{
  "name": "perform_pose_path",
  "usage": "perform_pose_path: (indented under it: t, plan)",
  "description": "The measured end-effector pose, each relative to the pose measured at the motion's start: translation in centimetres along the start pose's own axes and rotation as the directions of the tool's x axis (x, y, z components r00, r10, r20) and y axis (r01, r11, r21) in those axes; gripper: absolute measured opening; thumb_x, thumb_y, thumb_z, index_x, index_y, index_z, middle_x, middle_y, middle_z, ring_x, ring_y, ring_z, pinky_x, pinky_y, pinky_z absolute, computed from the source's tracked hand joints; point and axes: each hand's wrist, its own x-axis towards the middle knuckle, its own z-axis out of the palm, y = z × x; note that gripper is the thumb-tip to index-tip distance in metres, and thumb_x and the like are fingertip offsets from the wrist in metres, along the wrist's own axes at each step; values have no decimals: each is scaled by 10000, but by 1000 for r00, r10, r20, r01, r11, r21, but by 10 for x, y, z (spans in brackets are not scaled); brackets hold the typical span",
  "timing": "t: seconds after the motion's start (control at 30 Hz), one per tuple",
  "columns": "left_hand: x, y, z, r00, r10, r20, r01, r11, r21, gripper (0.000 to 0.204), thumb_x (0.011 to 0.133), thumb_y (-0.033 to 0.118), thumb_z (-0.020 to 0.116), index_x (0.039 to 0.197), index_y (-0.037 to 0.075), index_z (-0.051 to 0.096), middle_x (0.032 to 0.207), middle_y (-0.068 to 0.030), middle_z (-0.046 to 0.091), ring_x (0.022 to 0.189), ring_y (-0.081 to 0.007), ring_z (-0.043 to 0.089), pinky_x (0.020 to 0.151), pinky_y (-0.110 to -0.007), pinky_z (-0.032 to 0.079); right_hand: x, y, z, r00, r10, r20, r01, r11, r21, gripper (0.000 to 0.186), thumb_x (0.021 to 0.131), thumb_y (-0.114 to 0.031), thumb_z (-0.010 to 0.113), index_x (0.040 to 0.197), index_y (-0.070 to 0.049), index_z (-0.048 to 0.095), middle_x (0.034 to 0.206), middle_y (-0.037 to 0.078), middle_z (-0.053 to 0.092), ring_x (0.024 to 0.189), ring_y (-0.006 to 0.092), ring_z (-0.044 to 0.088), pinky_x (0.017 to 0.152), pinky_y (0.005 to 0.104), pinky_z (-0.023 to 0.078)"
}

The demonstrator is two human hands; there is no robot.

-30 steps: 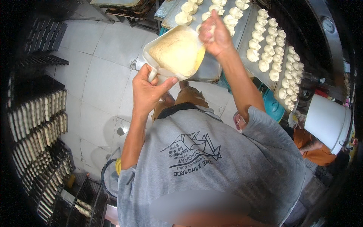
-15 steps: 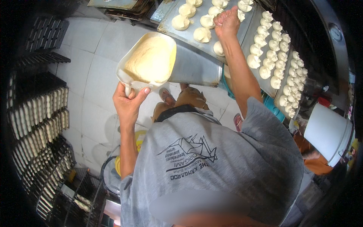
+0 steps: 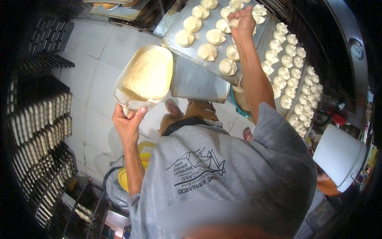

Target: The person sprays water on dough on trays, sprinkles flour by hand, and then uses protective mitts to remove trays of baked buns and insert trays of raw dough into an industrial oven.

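Observation:
My left hand (image 3: 128, 121) grips the lower end of a white plastic tub (image 3: 145, 77) holding pale yellow cream, tilted up over the tiled floor. My right hand (image 3: 241, 22) reaches forward over a metal tray (image 3: 191, 51). Its fingers are pinched on a pale lump of dough (image 3: 232, 22) among several shaped dough pieces (image 3: 207, 51) laid in rows on that tray. The tub is left of the tray and apart from it.
A second long tray (image 3: 306, 85) to the right carries several small dough pieces. An empty metal tray (image 3: 197, 83) lies below the first. A white bucket (image 3: 338, 155) stands at right. Racks of loaf tins (image 3: 36, 131) line the left; a fan (image 3: 115, 187) sits on the floor.
My left hand has carried the tub down and left, away from my right hand. My right hand has left the tub and reached up onto the dough tray.

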Motion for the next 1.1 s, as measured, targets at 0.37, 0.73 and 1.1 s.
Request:
perform_pose_path:
  t: [0.37,0.73,1.1]
  plan:
    - [5,2,2,997,62,-35,-60,998,34,461,782,76,760,1191,-10,566,895,-49,660,690,-76,604,523,-207,495,67,-4,-4,998,-64,27,63,997,33,474,1012,-395,452,629,-143,326,544,-4,293,433,144,294,404,307,242]
    - [6,10,14,996,39,-81,-30,994,105,464,791,162,750,1179,-13,564,914,-64,654,694,-103,617,512,-235,515,123,-34,-23,992,-112,61,115,992,-46,466,1016,-385,426,617,-156,350,516,-4,313,416,137,297,412,305,266]
    - [9,12,12,994,79,-79,-69,990,127,473,821,214,738,1187,-18,550,925,-64,633,706,-123,603,510,-262,490,206,-100,-90,969,-41,245,-60,920,388,463,1030,-379,448,605,-224,345,485,-56,274,398,120,315,372,306,296]
